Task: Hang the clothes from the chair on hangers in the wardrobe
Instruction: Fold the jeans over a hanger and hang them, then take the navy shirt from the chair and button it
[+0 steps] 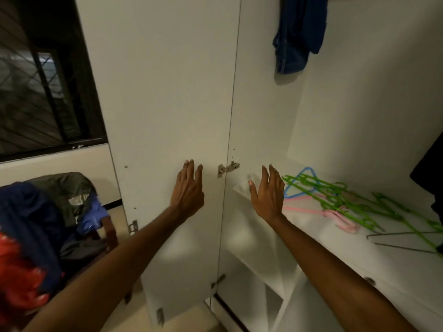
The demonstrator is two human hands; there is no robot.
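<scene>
The wardrobe door (167, 97) is swung fully open, and everything is placed here relative to it. The left hand (188, 190) is raised flat before its inner face, fingers straight, nothing grasped; whether the panel is actually touched cannot be told. Right of the door's hinged edge, the right hand (267, 195) is held released and empty above the white shelf (323, 248), probably readied for a hanger. The hangers (335, 200), green, pink and blue, are left in a loose heap further right on that shelf, where they can be reached. One blue garment (297, 34) is already hung high, right of the door. The clothes (43, 224) are piled on the chair (110, 232), left of the door's free edge. Open room is left between hands and shelf front.
</scene>
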